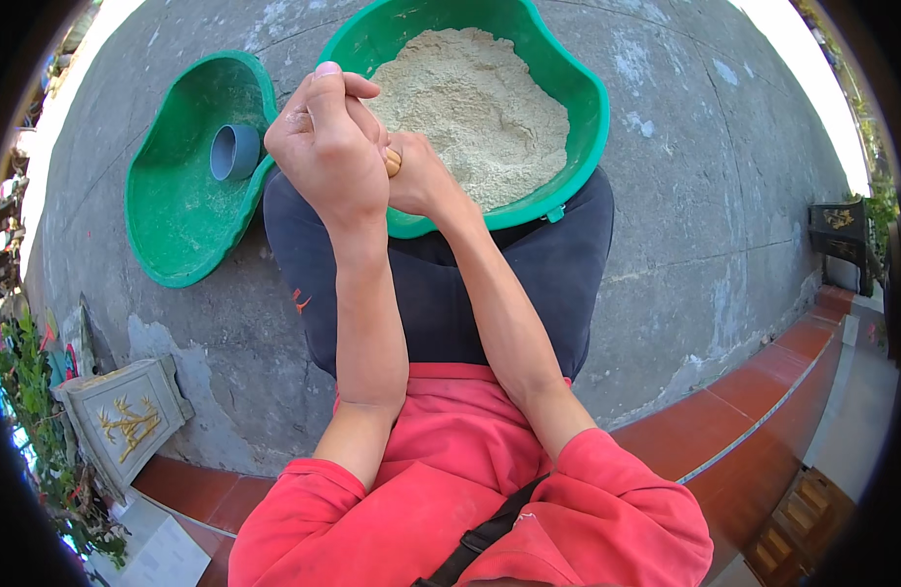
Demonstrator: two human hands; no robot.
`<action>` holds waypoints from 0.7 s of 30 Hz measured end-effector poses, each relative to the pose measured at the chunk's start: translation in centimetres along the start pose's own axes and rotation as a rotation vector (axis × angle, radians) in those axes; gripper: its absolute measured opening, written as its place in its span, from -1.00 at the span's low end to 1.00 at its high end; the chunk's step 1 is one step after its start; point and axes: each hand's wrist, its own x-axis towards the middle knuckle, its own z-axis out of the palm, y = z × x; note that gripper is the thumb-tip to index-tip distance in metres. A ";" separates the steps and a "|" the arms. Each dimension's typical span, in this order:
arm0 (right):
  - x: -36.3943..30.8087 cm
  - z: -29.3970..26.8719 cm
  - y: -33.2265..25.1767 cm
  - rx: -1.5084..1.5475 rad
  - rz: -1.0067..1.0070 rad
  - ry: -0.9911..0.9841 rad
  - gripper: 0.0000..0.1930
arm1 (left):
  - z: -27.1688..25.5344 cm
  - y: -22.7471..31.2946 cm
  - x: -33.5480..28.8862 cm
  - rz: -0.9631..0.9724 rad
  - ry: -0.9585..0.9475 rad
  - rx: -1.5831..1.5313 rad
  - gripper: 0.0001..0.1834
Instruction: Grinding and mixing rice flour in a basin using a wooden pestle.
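Green basin (pixel 587 108) of sand (pixel 480 98); both hands' fingers (pixel 323 108) pressed around a wooden handle (pixel 394 161), hiding it.

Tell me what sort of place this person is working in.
Probably an outdoor yard or courtyard, in sunlight. The person sits over a grey, patchy concrete floor edged by a red tiled step, with green plants at the left. A green plastic basin of pale sandy powder sits on the ground.

Pipe piece (pixel 234 151) in left basin (pixel 181 210)
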 end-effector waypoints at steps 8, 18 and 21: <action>0.0 -3.0 5.6 -0.336 -0.021 0.384 -0.88 | 1.6 -7.7 -2.2 0.181 -0.044 -0.177 -0.66; -3.8 -8.2 -4.9 -0.270 -0.069 0.064 -0.83 | 3.2 2.9 -4.4 0.238 -0.082 -0.202 -0.68; -4.3 -8.3 -5.4 -0.350 0.000 -0.023 -0.81 | 3.4 3.2 -3.9 0.146 0.065 -0.168 -0.68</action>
